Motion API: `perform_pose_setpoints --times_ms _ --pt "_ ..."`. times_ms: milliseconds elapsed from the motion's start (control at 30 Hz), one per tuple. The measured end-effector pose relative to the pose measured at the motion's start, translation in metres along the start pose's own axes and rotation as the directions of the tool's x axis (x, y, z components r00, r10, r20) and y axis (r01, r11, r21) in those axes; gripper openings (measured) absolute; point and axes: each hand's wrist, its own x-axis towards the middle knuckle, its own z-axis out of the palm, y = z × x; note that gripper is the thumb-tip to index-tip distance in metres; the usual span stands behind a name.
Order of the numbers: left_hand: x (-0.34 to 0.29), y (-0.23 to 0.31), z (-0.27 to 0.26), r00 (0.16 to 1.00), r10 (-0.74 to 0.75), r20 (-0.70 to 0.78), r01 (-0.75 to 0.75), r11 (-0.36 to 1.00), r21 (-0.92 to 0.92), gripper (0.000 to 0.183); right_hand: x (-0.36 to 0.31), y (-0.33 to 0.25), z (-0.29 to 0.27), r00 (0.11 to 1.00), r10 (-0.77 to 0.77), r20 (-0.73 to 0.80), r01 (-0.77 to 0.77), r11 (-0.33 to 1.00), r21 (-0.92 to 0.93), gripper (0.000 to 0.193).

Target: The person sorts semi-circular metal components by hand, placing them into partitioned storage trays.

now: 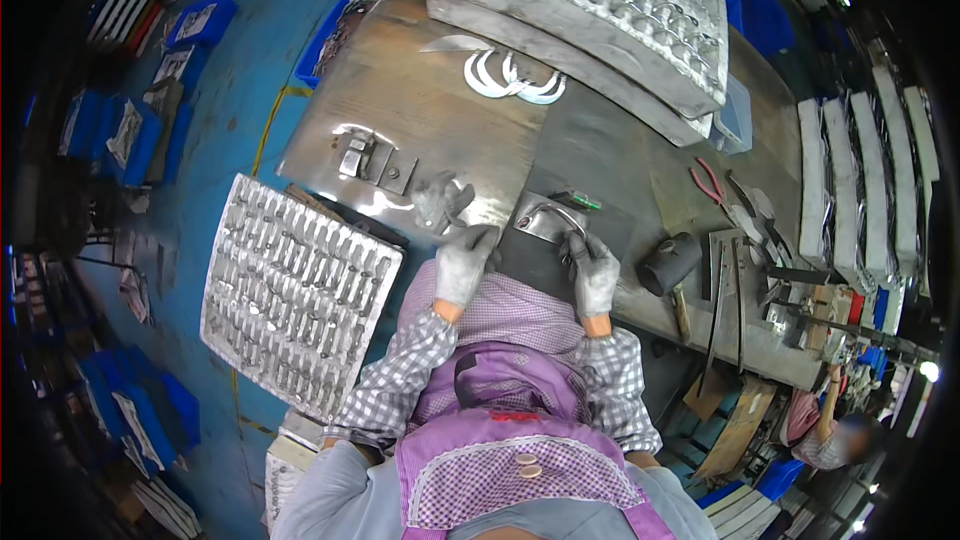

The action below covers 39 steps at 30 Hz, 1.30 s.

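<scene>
Both my hands wear grey-white work gloves. My right hand (595, 275) pinches the near end of a curved shiny metal piece (562, 210). That piece arcs over a small metal plate (540, 228) on the bench. My left hand (462, 266) is at the bench edge with fingertips pressed together; whatever they hold, if anything, is too small to make out. Just beyond it lies a crumpled grey glove (440, 202). A small green-and-dark object (580, 201) rests beside the plate.
Several crescent-shaped metal pieces (490, 75) lie farther back. White trays of metal parts stand at the back (560, 0) and left (300, 300). On the right are a black mallet head (670, 263), red-handled pliers (708, 182) and long files (715, 305). A metal fixture (378, 162) sits left.
</scene>
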Motion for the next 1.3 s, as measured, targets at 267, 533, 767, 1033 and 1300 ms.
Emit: perform_pose_setpoints --times_ms 267,533,767,1033,1300 --pt "0.046 0.009 0.046 0.951 0.306 0.038 -0.279 0.799 0.532 0.031 0.021 0.014 -0.006 0.996 -0.084 -0.042 0.082 0.996 -0.044 0.02" --pt "0.055 0.001 0.049 0.91 0.415 -0.005 -0.34 0.752 0.564 0.027 0.046 0.041 -0.027 0.774 -0.629 -0.072 0.498 0.674 -0.546 0.021" --pt "0.056 0.013 0.052 0.993 0.115 -0.007 -0.089 0.805 0.586 0.032 0.046 0.036 -0.031 0.916 -0.351 -0.193 0.345 0.936 -0.064 0.024" --pt "0.043 0.008 0.039 0.975 0.214 -0.057 -0.114 0.705 0.7 0.039 0.042 0.021 -0.024 0.949 -0.306 0.074 0.315 0.936 -0.159 0.04" --pt "-0.035 -0.005 -0.007 0.969 -0.111 0.219 0.153 0.97 -0.188 0.055 -0.018 0.038 0.016 0.424 -0.855 0.299 0.765 0.161 -0.624 0.031"
